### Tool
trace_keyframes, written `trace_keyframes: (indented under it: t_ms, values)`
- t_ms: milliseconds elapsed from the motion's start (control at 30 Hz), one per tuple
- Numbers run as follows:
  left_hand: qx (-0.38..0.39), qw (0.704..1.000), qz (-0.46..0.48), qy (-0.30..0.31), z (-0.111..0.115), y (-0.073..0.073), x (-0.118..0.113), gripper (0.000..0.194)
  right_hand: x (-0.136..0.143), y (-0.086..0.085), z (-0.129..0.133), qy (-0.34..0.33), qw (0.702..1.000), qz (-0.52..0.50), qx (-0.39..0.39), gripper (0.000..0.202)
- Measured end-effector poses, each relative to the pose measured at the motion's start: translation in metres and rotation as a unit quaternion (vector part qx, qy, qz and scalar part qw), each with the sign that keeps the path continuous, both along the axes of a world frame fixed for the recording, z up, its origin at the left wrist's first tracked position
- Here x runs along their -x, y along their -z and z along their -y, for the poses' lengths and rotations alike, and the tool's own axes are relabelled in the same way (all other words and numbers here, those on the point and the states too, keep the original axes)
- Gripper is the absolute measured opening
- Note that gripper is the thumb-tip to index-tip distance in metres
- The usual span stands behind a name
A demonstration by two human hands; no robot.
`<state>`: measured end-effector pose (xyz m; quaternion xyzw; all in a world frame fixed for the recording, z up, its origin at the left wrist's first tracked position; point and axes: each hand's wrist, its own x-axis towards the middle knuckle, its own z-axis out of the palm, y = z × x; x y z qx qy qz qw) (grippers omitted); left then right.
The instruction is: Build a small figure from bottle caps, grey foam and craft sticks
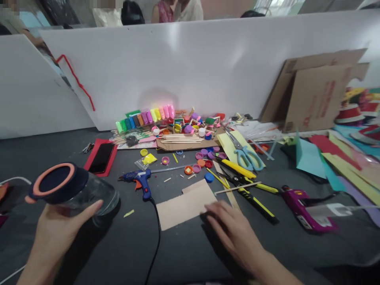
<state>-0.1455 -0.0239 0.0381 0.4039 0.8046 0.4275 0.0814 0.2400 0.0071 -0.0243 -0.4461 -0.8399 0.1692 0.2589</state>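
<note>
My left hand point(56, 233) is wrapped round a clear water bottle point(97, 194) with a dark blue lid and a coral ring. The bottle leans to the left, its base at or close to the dark table. My right hand point(228, 225) hovers low at the right end of a beige cardboard piece point(181, 208), fingers loosely stretched and the tips at its edge. Whether they touch it I cannot tell. A second cardboard strip lies partly beneath that piece. Between my hands lies a blue glue gun point(144, 182), its black cord running toward me.
Yellow-black pliers point(252, 202), light blue scissors point(246, 156) and a purple device point(308, 209) lie to the right. Bottle caps point(200, 162), wooden sticks point(181, 138) and coloured clay packs point(145, 116) fill the back. A phone point(102, 157) rests on red card. White panels stand behind.
</note>
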Motion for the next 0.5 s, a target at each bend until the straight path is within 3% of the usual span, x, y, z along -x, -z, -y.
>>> trace_keyframes:
  t_ms: [67,133,333,500]
  values:
    - [-0.001,0.999,0.048,-0.013,0.002,0.005,-0.003,0.033,-0.001,-0.005,-0.018,0.071,0.996,0.042,-0.032,0.026]
    - [-0.023,0.997,0.071,-0.032,-0.003,0.010,-0.005,0.037,-0.001,-0.007,-0.034,0.119,0.989,0.088,0.012,0.029]
    - [-0.058,0.995,0.079,-0.028,-0.015,0.023,-0.006,0.043,0.003,0.001,-0.051,0.098,0.988,0.054,0.107,0.034]
    - [-0.018,0.997,0.067,-0.017,-0.016,0.026,0.001,0.037,-0.005,0.000,-0.066,0.123,0.987,-0.037,0.094,0.032]
